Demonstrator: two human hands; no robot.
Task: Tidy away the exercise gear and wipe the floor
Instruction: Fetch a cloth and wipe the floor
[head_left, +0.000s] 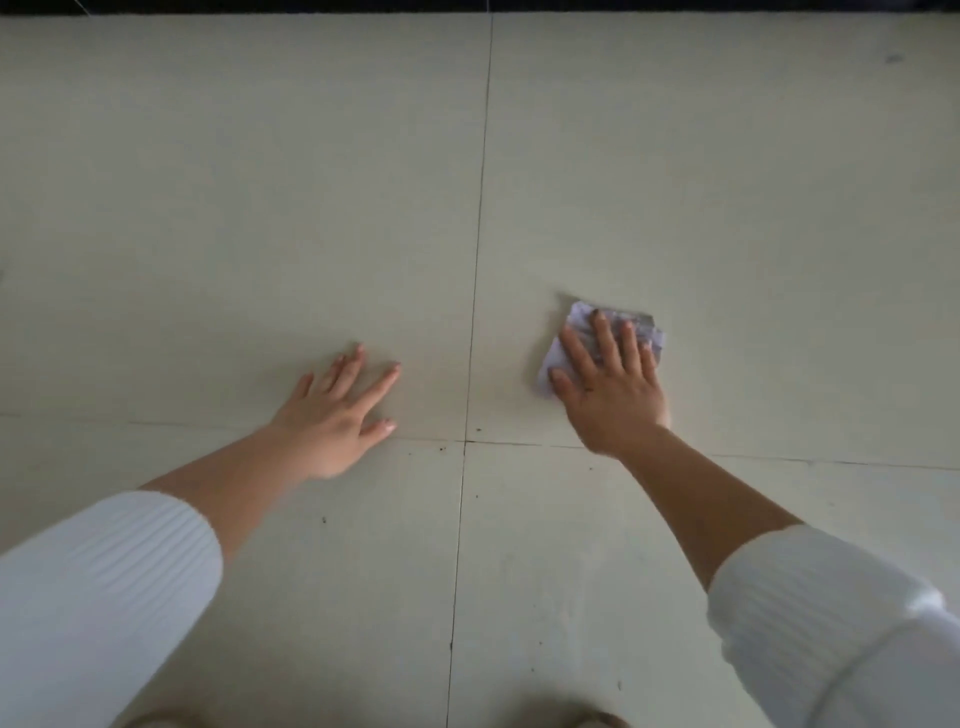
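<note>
Pale floor tiles (260, 208) filled nearly all of what you looked down on, with a dark strip (467, 5) along the far edge, well beyond both hands. Two thin grout lines (478, 260) crossed between your hands, meeting just to the right of your left thumb. Your white ribbed sleeves (93, 597) were pushed up, so both forearms were bare.

Your left hand (337, 410) lay flat on the floor with the fingers spread and straight, holding nothing. Your right hand (608, 389) was well apart from it, across the grout line, also flat with straight fingers, and it pressed a crumpled pale lilac cloth (577, 316) down onto the tile. The cloth sat under your right palm and fingers, and its edges showed past the fingertips and beside the thumb. A few small dark specks (324, 519) dotted the tile nearer to you than your left hand.
</note>
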